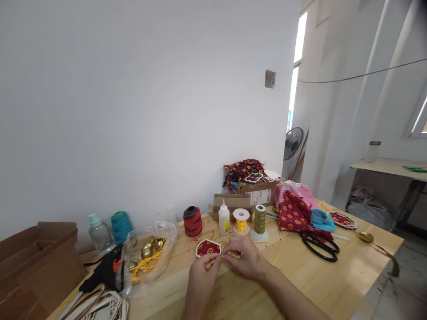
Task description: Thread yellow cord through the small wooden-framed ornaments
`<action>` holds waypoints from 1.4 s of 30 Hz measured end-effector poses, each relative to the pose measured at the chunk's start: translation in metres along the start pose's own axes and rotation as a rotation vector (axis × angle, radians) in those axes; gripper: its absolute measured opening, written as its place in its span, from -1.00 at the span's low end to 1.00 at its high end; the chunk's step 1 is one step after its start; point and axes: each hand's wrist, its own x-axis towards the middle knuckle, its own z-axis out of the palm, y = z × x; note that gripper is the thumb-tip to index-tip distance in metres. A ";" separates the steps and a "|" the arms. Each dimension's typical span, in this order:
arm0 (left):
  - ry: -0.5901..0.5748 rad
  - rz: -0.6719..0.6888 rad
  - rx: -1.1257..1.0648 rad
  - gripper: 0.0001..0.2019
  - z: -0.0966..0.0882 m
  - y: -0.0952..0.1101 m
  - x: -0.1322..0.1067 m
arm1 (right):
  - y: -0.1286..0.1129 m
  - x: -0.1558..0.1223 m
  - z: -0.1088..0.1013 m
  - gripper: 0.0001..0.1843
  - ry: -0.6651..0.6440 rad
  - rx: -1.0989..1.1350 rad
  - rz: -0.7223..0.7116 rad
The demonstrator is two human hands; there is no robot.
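Note:
Close together at the front middle of the table, my left hand [206,272] and my right hand [243,257] both pinch a thin yellow cord [275,250]. The cord loops out to the right behind my right hand. Just beyond my left fingertips lies a dark red patterned fabric piece with a pale scalloped frame [208,248]; whether the cord is tied to it I cannot tell. A spool of yellow cord [241,226] stands behind my hands, between a white glue bottle [224,218] and a spool of olive thread [259,220].
Black-handled scissors [319,246] lie right, beside red cloth [293,211] and blue tape [319,217]. Left are a red thread cone [192,221], a plastic bag of brass bells [150,251], a black glue gun [105,271] and a cardboard box [36,266]. A wall [133,111] closes the back.

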 end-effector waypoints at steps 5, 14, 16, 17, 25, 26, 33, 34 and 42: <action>0.010 -0.003 0.027 -0.77 -0.001 0.004 -0.001 | 0.002 -0.001 0.002 -0.84 0.013 0.020 0.001; -0.028 -0.010 0.042 -0.74 -0.003 -0.002 0.001 | 0.002 0.000 0.001 -0.83 0.006 -0.020 0.030; -0.015 -0.010 0.039 -0.75 -0.003 -0.001 0.000 | 0.004 0.000 0.002 -0.82 0.016 -0.018 0.024; -0.008 -0.011 0.036 -0.75 -0.003 -0.001 0.000 | 0.004 0.000 0.002 -0.82 0.022 -0.014 0.020; 0.001 -0.038 0.027 -0.71 -0.003 -0.003 0.001 | 0.008 -0.001 0.005 -0.80 0.058 0.008 0.004; 0.004 -0.039 0.030 -0.70 -0.003 -0.004 0.001 | 0.008 -0.001 0.005 -0.81 0.061 0.014 0.004; 0.067 -0.062 0.061 -0.70 -0.003 -0.002 0.000 | 0.005 0.000 0.003 -0.84 0.084 0.070 0.031; 0.075 -0.052 0.053 -0.72 -0.003 -0.001 0.000 | 0.004 0.001 0.003 -0.84 0.083 0.074 0.035; 0.073 0.005 -0.021 -0.79 -0.004 0.003 0.001 | 0.000 0.002 0.006 -0.88 0.076 0.105 0.082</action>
